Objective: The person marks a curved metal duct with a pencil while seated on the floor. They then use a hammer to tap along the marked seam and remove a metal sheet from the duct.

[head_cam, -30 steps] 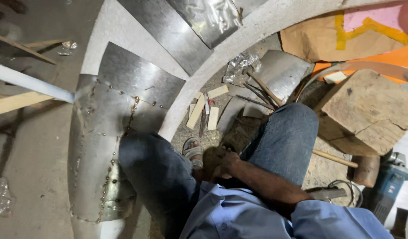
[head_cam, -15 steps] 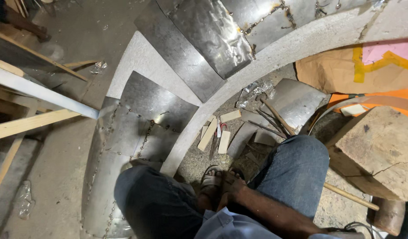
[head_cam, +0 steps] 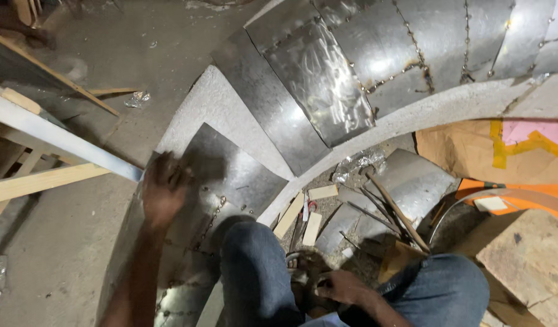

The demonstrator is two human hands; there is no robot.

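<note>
My left hand (head_cam: 164,192) is stretched out and blurred, its fingers apart over a riveted sheet-metal panel (head_cam: 245,175) that lies on the floor by my left knee (head_cam: 254,266). Whether it touches the sheet I cannot tell. My right hand (head_cam: 345,286) is low between my jeans-clad knees, fingers curled by a dark sandal; what it holds, if anything, is hidden. A curved pale concrete rim (head_cam: 412,115) arcs past the panel, with larger shiny riveted panels (head_cam: 327,79) beyond it.
Short wood strips (head_cam: 290,215) and thin rods (head_cam: 394,209) lie inside the curve beside crumpled foil (head_cam: 354,163). Cardboard (head_cam: 472,151) and a stone block (head_cam: 527,260) sit to the right. A flat metal bar (head_cam: 61,139) and a wooden plank (head_cam: 42,181) jut in from the left.
My left hand has left the spot between my knees and swung out left over the sheet-metal panel. My right hand stays low by the foot. The view has tilted upward.
</note>
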